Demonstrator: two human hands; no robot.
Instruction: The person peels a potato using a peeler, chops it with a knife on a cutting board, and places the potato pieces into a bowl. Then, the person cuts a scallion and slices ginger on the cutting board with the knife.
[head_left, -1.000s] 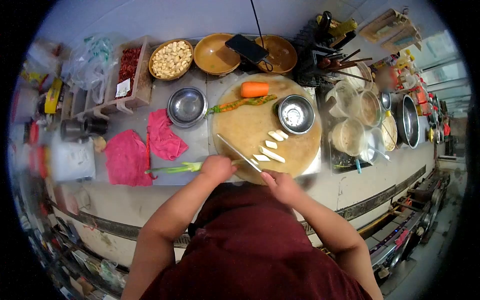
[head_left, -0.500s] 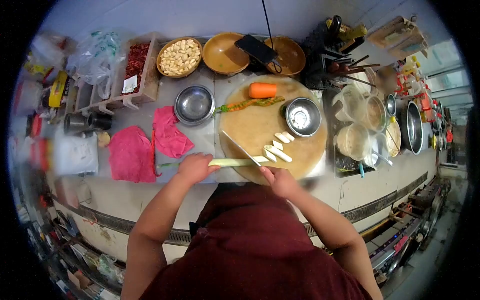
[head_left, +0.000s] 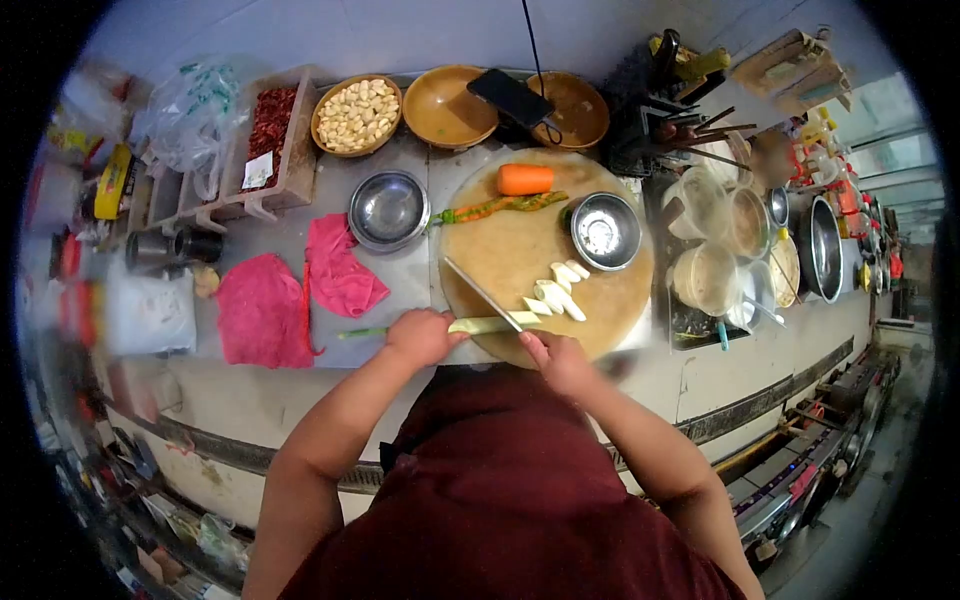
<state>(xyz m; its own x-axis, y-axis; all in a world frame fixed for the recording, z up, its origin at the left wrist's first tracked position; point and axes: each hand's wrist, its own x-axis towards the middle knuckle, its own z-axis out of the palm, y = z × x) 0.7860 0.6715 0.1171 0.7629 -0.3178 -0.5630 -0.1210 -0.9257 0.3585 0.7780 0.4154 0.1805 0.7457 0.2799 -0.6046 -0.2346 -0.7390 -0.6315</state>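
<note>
My left hand (head_left: pixel 422 336) is wrapped round a pale scallion stalk (head_left: pixel 490 324), whose green end sticks out to the left. The stalk's right end rests on the round chopping board (head_left: pixel 495 250). In my right hand (head_left: pixel 562 364) is a knife (head_left: pixel 482 291), seen nearly edge-on, its blade slanting across the stalk near the cut end. Several slanted white scallion pieces (head_left: pixel 558 296) lie just right of the blade. Further back on the board are an orange carrot piece (head_left: pixel 525 180), long green-and-orange peppers (head_left: pixel 505 207) and a steel bowl (head_left: pixel 605 232).
Left of the board stand a second steel bowl (head_left: pixel 389 209) and pink cloths (head_left: pixel 265 310). Along the wall are a bowl of peeled garlic (head_left: pixel 358 115), a bin of dried chillies (head_left: pixel 270 135) and a phone (head_left: pixel 510 97) on brown bowls. Plastic tubs (head_left: pixel 703 278) crowd the right.
My left hand has moved right along with the scallion, which reaches less far left. The cut pieces lie closer together, with another piece beside the blade. My right hand and knife are in nearly the same place.
</note>
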